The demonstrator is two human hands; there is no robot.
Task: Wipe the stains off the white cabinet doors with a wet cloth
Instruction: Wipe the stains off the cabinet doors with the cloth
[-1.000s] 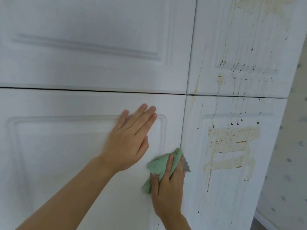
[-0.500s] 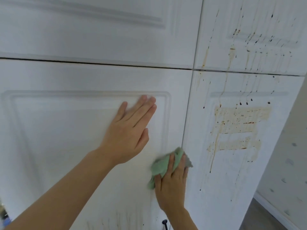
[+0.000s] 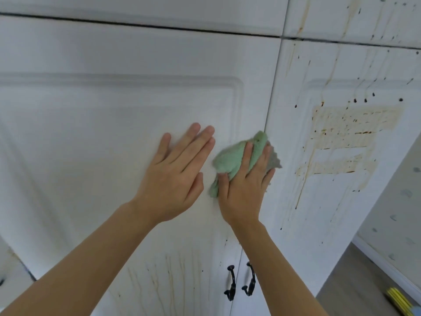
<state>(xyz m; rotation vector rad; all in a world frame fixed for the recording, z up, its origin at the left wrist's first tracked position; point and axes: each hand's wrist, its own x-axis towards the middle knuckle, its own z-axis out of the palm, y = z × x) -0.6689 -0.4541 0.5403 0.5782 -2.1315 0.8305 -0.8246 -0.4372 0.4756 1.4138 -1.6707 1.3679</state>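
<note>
My right hand [image 3: 245, 190] presses a crumpled green cloth [image 3: 230, 160] against the right edge of the left white cabinet door [image 3: 91, 133], close to the seam between the two doors. My left hand [image 3: 175, 174] lies flat on that same door with its fingers together, just left of the cloth. The right cabinet door [image 3: 323, 201] carries brown rectangular smears [image 3: 350, 128], dark specks and long drip lines. Faint brown streaks [image 3: 168, 277] run down the lower part of the left door.
Two dark metal handles [image 3: 241, 281] hang on either side of the seam low down. Upper doors [image 3: 355, 17] above the horizontal gap are also drip-stained. A patterned wall [image 3: 401, 201] and grey floor lie at the right, with a yellow object [image 3: 398, 299] in the corner.
The view has tilted down, so the handles and lower streaks now show. My right hand and the cloth have moved up the door edge, level with my left hand.
</note>
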